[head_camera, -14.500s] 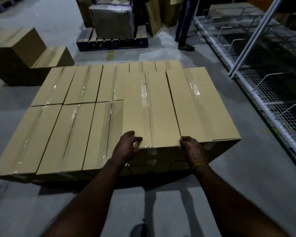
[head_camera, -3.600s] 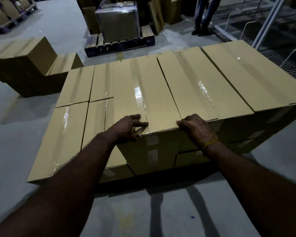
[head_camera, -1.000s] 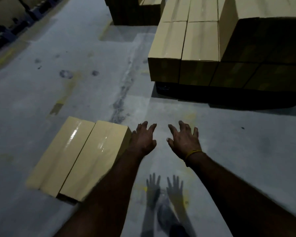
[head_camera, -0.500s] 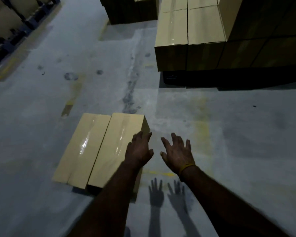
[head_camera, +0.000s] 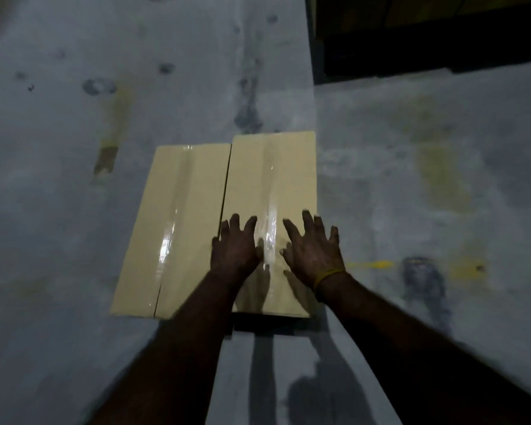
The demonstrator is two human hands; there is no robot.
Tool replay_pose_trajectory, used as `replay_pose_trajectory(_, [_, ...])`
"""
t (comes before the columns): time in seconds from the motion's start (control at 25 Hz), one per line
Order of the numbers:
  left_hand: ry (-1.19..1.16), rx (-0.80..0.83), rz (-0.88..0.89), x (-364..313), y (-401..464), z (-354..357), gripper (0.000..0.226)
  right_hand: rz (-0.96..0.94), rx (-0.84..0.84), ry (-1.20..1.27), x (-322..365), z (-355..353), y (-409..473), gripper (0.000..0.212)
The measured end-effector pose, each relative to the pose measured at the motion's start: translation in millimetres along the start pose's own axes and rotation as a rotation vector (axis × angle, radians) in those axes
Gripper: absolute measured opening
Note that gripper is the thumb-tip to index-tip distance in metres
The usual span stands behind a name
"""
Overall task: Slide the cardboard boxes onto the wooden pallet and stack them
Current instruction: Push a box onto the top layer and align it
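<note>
Both forearms reach forward over a grey, stained concrete floor (head_camera: 59, 210). The left hand (head_camera: 235, 250) and the right hand (head_camera: 314, 253), a yellow band (head_camera: 327, 276) at its wrist, are spread with fingers straight over the near half of the right cardboard box (head_camera: 273, 179); whether the palms touch it I cannot tell. That long, flat-topped box, sealed with glossy clear tape, lies just beside the left cardboard box (head_camera: 178, 216), long sides nearly touching. Bare floor lies around both boxes, with faded yellow marks (head_camera: 368, 264) to the right. Far at the upper right sits a dark, shadowed mass (head_camera: 426, 41), well apart from them
</note>
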State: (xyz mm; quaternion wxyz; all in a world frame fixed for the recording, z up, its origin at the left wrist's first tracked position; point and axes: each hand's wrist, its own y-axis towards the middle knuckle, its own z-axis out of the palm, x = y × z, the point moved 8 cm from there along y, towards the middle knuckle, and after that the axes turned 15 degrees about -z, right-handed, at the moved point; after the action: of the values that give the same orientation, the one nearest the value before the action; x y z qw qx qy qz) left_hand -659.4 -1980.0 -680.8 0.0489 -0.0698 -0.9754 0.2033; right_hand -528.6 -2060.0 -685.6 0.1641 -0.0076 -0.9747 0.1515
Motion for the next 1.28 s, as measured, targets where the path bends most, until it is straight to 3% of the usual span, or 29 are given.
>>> replay_pose_trajectory(0.32, [-0.035,0.055,0.001,45,34,79,0.077,0.183,0.216,0.176,-8,102,16,0.089])
replay_pose_trajectory(0.6, [-0.107,0.115,0.009,43,32,101,0.082,0.231,0.211,0.24,-23,115,10,0.095])
replay_pose_trajectory(0.84, [-0.298,-0.034,-0.027,15,6,81,0.069,0.345,-0.102,0.497,-51,103,-15,0.088])
replay_pose_trajectory(1.0, [-0.271,-0.189,-0.034,-15,-21,55,0.062,0.353,-0.32,0.376,-64,67,-37,0.072])
replay_pose_trajectory(1.28, [-0.34,-0.183,-0.017,-93,-63,-36,0.056,0.312,-0.378,0.336,-113,-41,-84,0.058])
